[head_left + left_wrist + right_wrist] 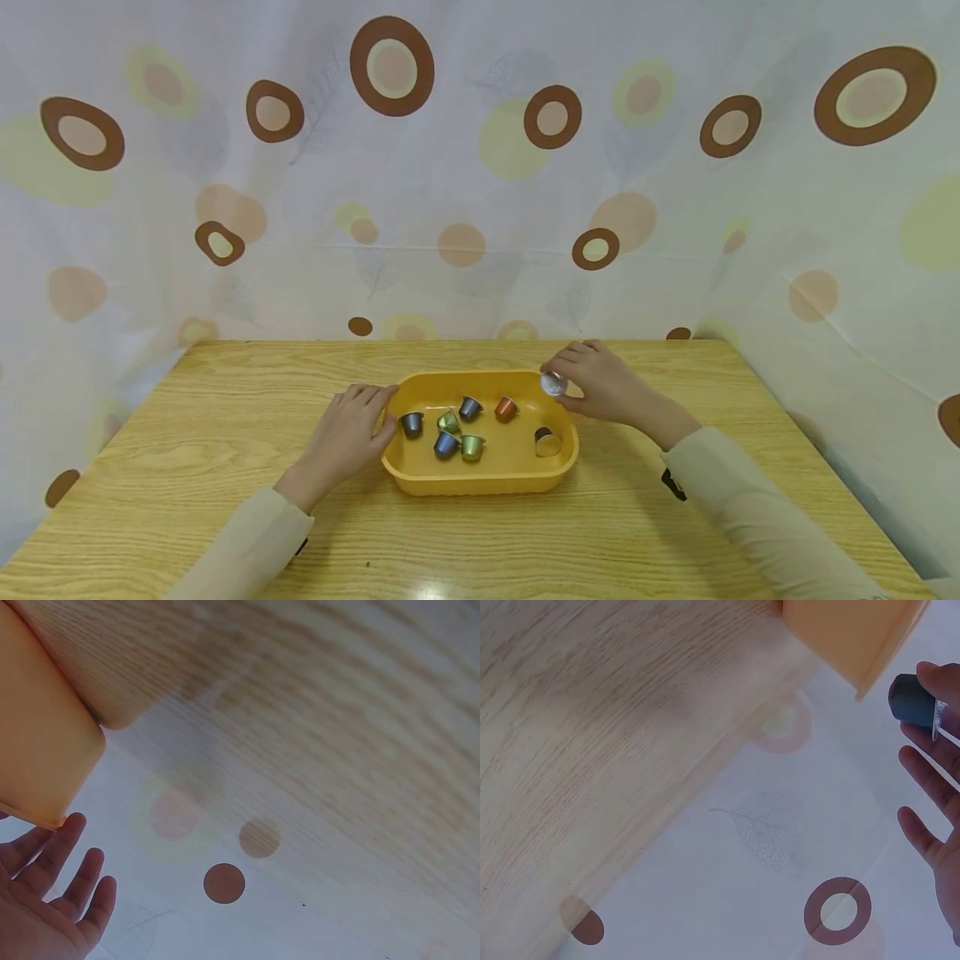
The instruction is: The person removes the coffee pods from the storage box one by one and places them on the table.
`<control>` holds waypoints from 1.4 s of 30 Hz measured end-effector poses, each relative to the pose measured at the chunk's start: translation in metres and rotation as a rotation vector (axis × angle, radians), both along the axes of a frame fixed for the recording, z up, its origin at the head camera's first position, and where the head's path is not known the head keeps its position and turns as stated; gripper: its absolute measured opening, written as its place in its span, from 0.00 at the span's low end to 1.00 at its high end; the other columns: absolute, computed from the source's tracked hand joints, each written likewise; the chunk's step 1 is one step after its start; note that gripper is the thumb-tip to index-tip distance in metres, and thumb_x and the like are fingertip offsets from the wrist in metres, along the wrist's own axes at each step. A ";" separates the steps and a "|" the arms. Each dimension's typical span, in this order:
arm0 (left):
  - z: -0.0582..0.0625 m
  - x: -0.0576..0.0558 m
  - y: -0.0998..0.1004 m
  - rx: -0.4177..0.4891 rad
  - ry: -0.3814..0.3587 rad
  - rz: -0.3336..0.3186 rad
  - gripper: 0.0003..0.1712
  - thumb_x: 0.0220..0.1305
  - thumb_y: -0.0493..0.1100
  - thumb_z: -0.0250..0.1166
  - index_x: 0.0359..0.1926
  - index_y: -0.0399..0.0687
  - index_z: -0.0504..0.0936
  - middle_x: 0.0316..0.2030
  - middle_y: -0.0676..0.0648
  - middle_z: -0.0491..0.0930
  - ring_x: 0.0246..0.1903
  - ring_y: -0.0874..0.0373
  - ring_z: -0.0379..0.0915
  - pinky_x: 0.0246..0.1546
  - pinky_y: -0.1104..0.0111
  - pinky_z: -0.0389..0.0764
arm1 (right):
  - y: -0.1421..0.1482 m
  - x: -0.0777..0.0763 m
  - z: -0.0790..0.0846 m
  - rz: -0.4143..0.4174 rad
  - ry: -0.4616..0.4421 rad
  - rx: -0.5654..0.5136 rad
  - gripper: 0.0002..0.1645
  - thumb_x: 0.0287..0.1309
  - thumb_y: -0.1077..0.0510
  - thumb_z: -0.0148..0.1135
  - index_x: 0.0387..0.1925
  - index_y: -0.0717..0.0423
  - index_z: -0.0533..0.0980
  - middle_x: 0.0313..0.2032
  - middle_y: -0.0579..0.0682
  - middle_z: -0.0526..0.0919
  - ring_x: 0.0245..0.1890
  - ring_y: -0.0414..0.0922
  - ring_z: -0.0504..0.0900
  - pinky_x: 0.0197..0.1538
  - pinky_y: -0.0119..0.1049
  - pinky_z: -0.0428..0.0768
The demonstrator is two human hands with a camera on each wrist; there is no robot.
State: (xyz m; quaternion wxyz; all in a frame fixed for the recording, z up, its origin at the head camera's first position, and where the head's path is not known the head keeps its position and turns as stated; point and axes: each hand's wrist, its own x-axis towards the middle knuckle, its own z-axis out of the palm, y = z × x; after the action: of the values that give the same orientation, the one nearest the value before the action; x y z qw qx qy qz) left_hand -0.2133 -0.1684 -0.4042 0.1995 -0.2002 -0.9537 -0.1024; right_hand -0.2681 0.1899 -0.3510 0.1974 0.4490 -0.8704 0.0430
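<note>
A yellow basin (pixel 487 482) stands on the table with several coffee capsules in it: two green, one orange, a blue one and dark ones, plus a dark one at the right whose pale lid (pixel 548 443) faces up. With thumb and finger my right hand (pixel 606 387) pinches a dark coffee capsule (pixel 910 700) at the basin's right rim. Its silvery lid (pixel 553 383) shows in the head view. The other right fingers are spread. My left hand (pixel 341 437) rests at the left rim, its fingers (pixel 64 847) fairly straight and touching the edge.
The basin sits on a wood-grain table (pixel 480 542). A white patterned curtain (pixel 457 183) closes off the back and both sides. Long pale sleeves (pixel 247 546) cover both forearms.
</note>
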 end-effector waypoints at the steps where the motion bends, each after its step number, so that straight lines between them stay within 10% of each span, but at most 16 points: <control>1: 0.000 0.000 0.000 0.001 0.001 -0.001 0.23 0.61 0.47 0.55 0.56 0.45 0.74 0.46 0.47 0.79 0.49 0.49 0.71 0.50 0.54 0.71 | 0.002 -0.001 0.001 -0.005 0.006 -0.007 0.23 0.40 0.55 0.72 0.42 0.53 0.77 0.40 0.47 0.82 0.43 0.47 0.77 0.48 0.48 0.73; 42: 0.002 0.001 0.001 -0.007 -0.009 -0.002 0.23 0.61 0.46 0.55 0.57 0.45 0.73 0.47 0.47 0.79 0.49 0.50 0.70 0.50 0.55 0.71 | 0.050 -0.007 -0.042 -0.251 -0.155 0.037 0.17 0.45 0.54 0.68 0.40 0.51 0.77 0.36 0.46 0.82 0.39 0.48 0.77 0.46 0.54 0.71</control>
State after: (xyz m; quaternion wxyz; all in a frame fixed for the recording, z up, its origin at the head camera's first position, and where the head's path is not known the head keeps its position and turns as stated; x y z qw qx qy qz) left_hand -0.2124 -0.1679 -0.4024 0.1942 -0.2016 -0.9548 -0.1001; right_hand -0.2747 0.2396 -0.3927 0.1253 0.3355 -0.9330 0.0361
